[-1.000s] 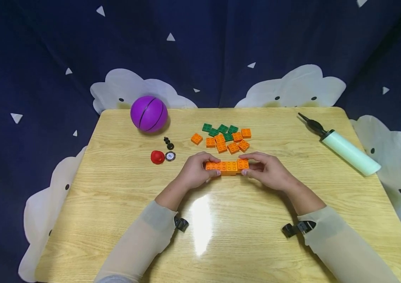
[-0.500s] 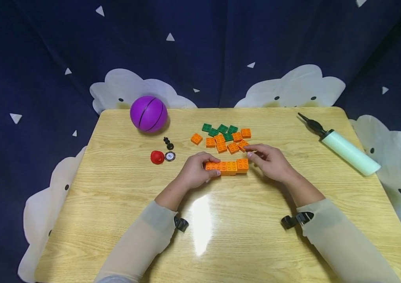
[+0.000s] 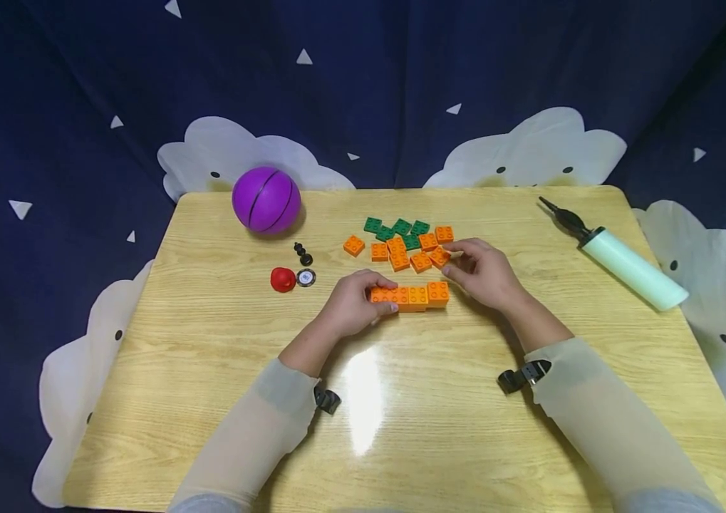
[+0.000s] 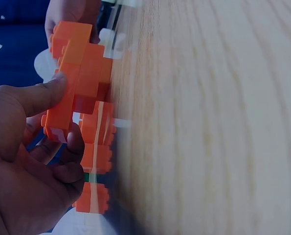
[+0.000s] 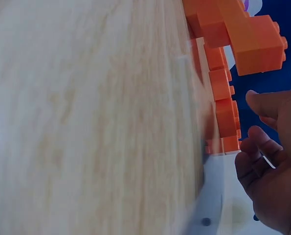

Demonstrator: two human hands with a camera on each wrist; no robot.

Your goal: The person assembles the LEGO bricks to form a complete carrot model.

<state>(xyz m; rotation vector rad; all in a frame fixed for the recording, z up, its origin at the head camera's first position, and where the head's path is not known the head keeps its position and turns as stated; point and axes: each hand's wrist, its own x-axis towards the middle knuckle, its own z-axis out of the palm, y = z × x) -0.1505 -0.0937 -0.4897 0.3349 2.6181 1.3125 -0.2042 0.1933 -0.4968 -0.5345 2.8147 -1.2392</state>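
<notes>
My left hand [image 3: 355, 303] grips the left end of a row of joined orange building bricks [image 3: 417, 298], thumb in front and fingers behind. In the left wrist view the stepped underside of these joined bricks [image 4: 86, 73] shows, raised off the table. A taller brick tops the row's right end. My right hand [image 3: 483, 274] is at a loose orange brick [image 3: 439, 256] at the right of the pile, thumb and forefinger spread near it. The right wrist view shows a gap between the right thumb and fingers [image 5: 255, 142], with nothing held there; contact with the brick is unclear.
Behind the joined row lie several loose orange bricks [image 3: 397, 255] and green bricks [image 3: 401, 227]. To the left are a purple ball [image 3: 266, 201], a black chess piece [image 3: 303, 254], a red cap-shaped item [image 3: 282, 279] and a poker chip [image 3: 306, 277]. A hand pump [image 3: 632, 267] lies right.
My right hand has let go of the joined row's right end and moved back to a loose orange brick. My left hand keeps its grip. The head view has tilted slightly.
</notes>
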